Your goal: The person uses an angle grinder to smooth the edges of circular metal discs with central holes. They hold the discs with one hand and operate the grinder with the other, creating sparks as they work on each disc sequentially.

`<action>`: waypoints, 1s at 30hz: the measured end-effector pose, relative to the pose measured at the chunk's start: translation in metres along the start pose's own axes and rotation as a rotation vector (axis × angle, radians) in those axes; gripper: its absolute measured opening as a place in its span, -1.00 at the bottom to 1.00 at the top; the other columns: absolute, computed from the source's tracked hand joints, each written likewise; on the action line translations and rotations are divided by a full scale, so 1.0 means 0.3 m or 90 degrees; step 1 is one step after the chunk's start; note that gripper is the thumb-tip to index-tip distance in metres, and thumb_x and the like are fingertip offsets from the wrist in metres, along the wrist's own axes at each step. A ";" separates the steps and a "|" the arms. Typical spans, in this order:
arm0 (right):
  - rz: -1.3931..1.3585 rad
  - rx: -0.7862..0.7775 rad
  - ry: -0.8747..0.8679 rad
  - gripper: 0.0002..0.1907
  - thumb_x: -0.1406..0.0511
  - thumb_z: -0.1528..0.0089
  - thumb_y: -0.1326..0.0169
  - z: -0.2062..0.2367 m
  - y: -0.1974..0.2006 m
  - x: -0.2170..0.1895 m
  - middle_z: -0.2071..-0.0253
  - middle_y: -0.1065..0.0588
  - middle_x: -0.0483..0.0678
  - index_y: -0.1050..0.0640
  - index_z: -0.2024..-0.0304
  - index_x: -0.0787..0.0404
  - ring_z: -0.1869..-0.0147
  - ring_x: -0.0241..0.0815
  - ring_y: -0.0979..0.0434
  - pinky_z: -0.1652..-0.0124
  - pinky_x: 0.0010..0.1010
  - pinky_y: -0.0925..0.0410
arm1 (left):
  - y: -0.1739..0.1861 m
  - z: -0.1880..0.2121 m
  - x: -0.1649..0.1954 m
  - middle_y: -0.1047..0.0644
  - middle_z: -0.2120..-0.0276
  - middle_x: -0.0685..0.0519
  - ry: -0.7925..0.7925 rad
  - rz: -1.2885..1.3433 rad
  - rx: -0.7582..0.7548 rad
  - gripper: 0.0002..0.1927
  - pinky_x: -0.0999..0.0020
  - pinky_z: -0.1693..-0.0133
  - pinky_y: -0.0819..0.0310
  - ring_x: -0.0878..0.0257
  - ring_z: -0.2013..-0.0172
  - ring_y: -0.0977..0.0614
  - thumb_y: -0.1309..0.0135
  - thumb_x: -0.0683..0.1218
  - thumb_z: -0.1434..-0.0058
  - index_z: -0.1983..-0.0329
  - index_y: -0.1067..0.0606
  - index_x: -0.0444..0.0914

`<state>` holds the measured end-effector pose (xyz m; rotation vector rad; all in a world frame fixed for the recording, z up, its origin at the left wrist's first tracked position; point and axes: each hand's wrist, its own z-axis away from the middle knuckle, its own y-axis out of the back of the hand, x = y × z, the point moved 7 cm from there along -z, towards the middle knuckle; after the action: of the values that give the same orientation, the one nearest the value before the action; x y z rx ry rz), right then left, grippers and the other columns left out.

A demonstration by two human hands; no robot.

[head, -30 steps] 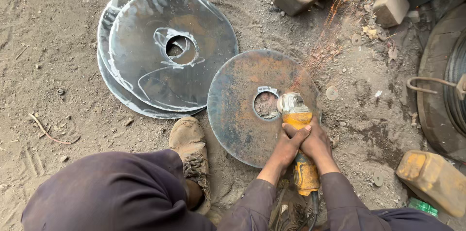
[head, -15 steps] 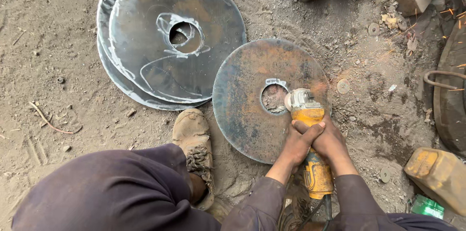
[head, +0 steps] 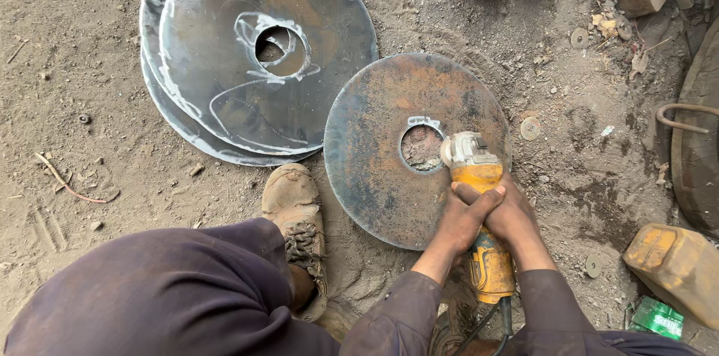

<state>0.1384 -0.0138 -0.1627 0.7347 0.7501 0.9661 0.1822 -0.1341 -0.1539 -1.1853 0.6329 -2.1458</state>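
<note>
Since the earlier frames the sparks have stopped and the grinder's head has moved in from the outer rim to the edge of the centre hole. At far left a stack of shiny discs (head: 255, 56) lies in the dirt, a dusty boot (head: 293, 210) below it. The rusty disc (head: 382, 169) lies flat beside the stack. The left hand (head: 458, 223) and right hand (head: 517, 223) are both clenched around the yellow grinder (head: 479, 199). At far right sit a yellow can (head: 674, 266) and a small green packet (head: 656, 317).
</note>
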 end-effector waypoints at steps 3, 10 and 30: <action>0.065 -0.015 -0.025 0.13 -0.29 0.12 -0.24 -0.016 0.005 -0.034 -0.12 -0.55 0.23 -0.34 -0.36 0.11 -0.18 0.25 -0.58 -0.13 -0.04 -0.41 | 0.020 -0.020 -0.004 -0.57 0.00 -0.01 0.017 0.011 0.026 -0.40 0.26 -0.03 -0.55 0.22 0.02 -0.63 -0.21 0.10 -0.18 -0.18 -0.38 -0.31; 0.037 -0.028 -0.025 -0.03 -0.22 0.11 -0.28 0.003 0.020 -0.065 -0.07 -0.60 0.12 -0.46 -0.25 0.07 -0.13 0.14 -0.62 -0.11 -0.08 -0.43 | 0.012 -0.015 -0.005 -0.60 0.03 -0.08 -0.014 0.014 -0.004 -0.43 0.27 0.02 -0.54 0.18 0.06 -0.64 -0.17 0.12 -0.20 -0.13 -0.49 -0.37; 0.139 0.027 -0.027 -0.08 -0.23 -0.07 -0.15 0.029 0.007 0.070 0.08 -0.62 0.29 -0.31 -0.25 0.21 0.01 0.32 -0.68 -0.04 0.07 -0.46 | -0.048 0.029 -0.044 -0.58 0.01 -0.04 0.010 0.124 0.008 -0.44 0.33 -0.02 -0.46 0.23 0.05 -0.59 -0.10 0.11 -0.26 -0.17 -0.46 -0.37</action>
<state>0.1525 0.0042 -0.1610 0.8837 0.6645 1.1307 0.1914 -0.1158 -0.1480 -1.0564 0.7097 -1.9944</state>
